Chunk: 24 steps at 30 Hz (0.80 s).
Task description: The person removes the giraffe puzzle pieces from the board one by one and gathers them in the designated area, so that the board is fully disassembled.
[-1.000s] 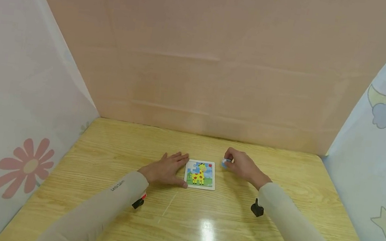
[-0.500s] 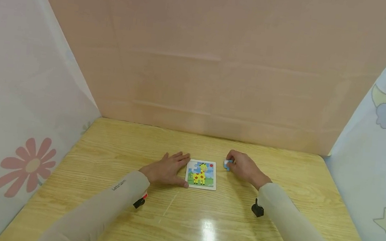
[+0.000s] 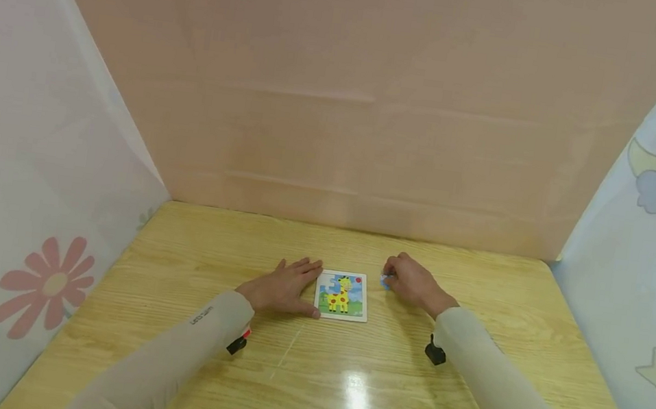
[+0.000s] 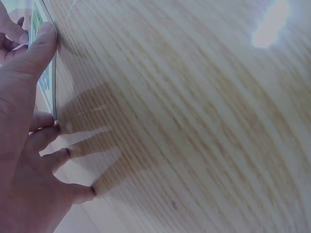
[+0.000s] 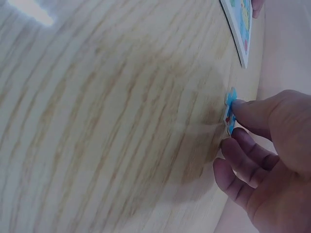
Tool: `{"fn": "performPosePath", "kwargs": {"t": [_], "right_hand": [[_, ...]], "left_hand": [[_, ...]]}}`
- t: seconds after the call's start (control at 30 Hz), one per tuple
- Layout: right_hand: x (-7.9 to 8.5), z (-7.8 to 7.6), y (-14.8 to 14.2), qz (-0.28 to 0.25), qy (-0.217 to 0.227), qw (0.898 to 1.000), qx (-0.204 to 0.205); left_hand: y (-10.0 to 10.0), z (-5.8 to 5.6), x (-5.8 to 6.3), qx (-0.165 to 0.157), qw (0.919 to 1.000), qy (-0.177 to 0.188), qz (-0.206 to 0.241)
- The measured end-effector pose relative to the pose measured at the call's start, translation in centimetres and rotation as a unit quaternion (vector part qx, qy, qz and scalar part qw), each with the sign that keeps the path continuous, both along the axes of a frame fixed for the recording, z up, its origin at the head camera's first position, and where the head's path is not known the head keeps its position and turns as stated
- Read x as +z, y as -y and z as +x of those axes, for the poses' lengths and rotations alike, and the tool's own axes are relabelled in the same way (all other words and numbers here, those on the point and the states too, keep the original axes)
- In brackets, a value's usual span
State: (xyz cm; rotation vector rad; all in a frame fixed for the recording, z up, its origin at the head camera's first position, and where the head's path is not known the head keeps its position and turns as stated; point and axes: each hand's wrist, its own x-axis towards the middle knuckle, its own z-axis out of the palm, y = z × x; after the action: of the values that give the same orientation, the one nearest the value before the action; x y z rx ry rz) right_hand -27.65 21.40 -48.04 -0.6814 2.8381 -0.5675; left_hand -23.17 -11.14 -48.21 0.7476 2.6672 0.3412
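Observation:
A square giraffe jigsaw puzzle (image 3: 342,295) lies in a white frame at the middle of the wooden table. Its upper left corner shows a white gap shaped like a piece. My left hand (image 3: 282,288) is spread flat beside it, thumb touching the lower left corner and index fingertip at the upper left corner. To the right of the frame, my right hand (image 3: 415,284) pinches a small blue puzzle piece (image 5: 230,100). In the right wrist view the thumb covers part of this piece, which is close over the table, with the other fingers curled behind it.
The wooden table (image 3: 303,395) ends at a plain tan backdrop (image 3: 339,116). Pale printed panels stand at both sides, one with a pink flower (image 3: 50,285). A black wrist camera (image 3: 436,351) hangs under the right cuff.
My right hand has shifted the puzzle piece slightly and turned it in its fingers; less of the piece shows now. My left hand stays at the frame.

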Motion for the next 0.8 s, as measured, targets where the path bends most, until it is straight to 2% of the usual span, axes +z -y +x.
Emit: {"fn": "performPosePath", "kwargs": {"t": [0.17, 0.37, 0.67, 0.8], "right_hand": [[0.2, 0.0, 0.6, 0.007, -0.016, 1.0, -0.015], [0.6, 0.1, 2.0, -0.003, -0.036, 0.999, 0.009], [0.5, 0.7, 4.5, -0.005, 0.008, 0.999, 0.034], [0.4, 0.8, 5.2, -0.005, 0.013, 0.999, 0.049]], "left_hand": [[0.0, 0.0, 0.1, 0.0, 1.0, 0.003, 0.005], [0.1, 0.0, 0.1, 0.002, 1.0, 0.004, 0.005], [0.2, 0.0, 0.1, 0.001, 0.9999, 0.005, 0.014], [0.2, 0.0, 0.0, -0.001, 1.0, 0.0, 0.009]]}}
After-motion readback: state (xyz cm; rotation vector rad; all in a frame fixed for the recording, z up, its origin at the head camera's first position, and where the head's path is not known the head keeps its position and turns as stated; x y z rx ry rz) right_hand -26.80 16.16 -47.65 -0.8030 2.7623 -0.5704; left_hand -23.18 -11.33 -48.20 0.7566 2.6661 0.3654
